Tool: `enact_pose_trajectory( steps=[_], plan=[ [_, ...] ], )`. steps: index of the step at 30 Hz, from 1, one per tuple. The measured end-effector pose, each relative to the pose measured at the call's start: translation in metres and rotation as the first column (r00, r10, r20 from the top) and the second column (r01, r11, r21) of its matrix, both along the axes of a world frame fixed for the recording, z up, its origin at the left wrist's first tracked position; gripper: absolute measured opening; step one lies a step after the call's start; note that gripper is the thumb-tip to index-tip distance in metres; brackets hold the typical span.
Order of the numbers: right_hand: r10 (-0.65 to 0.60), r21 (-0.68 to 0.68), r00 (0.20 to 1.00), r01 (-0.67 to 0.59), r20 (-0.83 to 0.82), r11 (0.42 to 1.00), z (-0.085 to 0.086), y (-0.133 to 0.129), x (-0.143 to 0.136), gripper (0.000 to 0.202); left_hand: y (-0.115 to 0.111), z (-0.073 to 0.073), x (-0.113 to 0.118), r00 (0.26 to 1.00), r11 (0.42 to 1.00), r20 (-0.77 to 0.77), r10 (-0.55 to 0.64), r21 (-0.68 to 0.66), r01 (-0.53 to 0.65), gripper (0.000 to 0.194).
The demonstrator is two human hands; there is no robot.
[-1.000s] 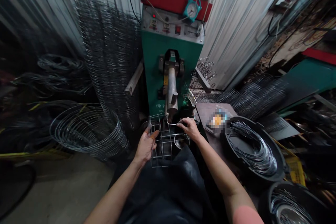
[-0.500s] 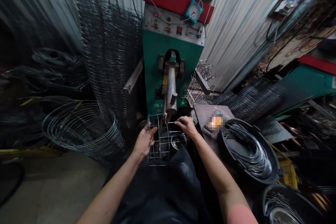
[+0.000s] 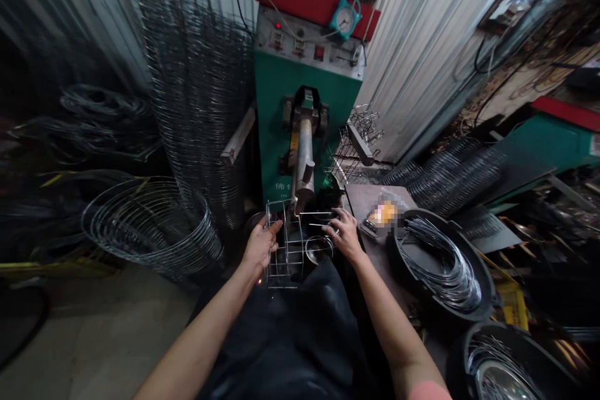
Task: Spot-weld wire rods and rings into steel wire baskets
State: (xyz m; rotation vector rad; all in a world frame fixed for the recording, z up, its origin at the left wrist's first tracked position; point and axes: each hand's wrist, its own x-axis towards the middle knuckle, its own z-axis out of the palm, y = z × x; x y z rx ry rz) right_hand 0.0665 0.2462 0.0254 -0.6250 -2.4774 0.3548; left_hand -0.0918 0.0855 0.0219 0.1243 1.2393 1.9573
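Observation:
My left hand (image 3: 260,244) is closed on the left side of a small wire frame (image 3: 285,254), which hangs over my lap below the machine's metal arm (image 3: 305,156). My right hand (image 3: 343,232) pinches thin metal rods (image 3: 317,214) to the right of the frame; the end of one lies by the tip of the arm. Behind them stands the green machine (image 3: 274,100). A round metal dish (image 3: 319,250) shows beneath the rods.
Stacked wire mesh (image 3: 197,87) and a round wire basket (image 3: 150,225) stand on the left. On the right are a small table (image 3: 354,197), a black tub (image 3: 405,275) of wire pieces and another tub (image 3: 459,350). Side bars (image 3: 239,135) stick out from the machine.
My right hand has moved slightly right, and two rods now show separately at its fingers. My left hand still holds the frame. A small spark-like glow shows below my left hand.

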Motion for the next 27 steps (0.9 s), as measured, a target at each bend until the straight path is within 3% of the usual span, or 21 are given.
enact_pose_trajectory(
  steps=[5,13,27],
  plan=[
    [0.012,-0.075,0.998,-0.017,-0.062,0.997,-0.008,0.004,-0.015,0.025,0.000,0.003,0.003,1.000,1.000,-0.026,0.015,0.011,-0.015,0.046],
    [0.066,-0.035,0.996,-0.068,-0.055,0.997,0.000,-0.003,-0.038,0.021,0.002,0.007,-0.005,0.998,0.998,0.007,0.064,0.018,-0.064,0.052],
    [0.106,-0.089,0.994,-0.103,0.033,0.991,0.004,0.016,-0.055,0.021,0.015,0.005,-0.022,0.997,0.998,0.040,0.060,0.012,-0.060,0.048]
  ],
)
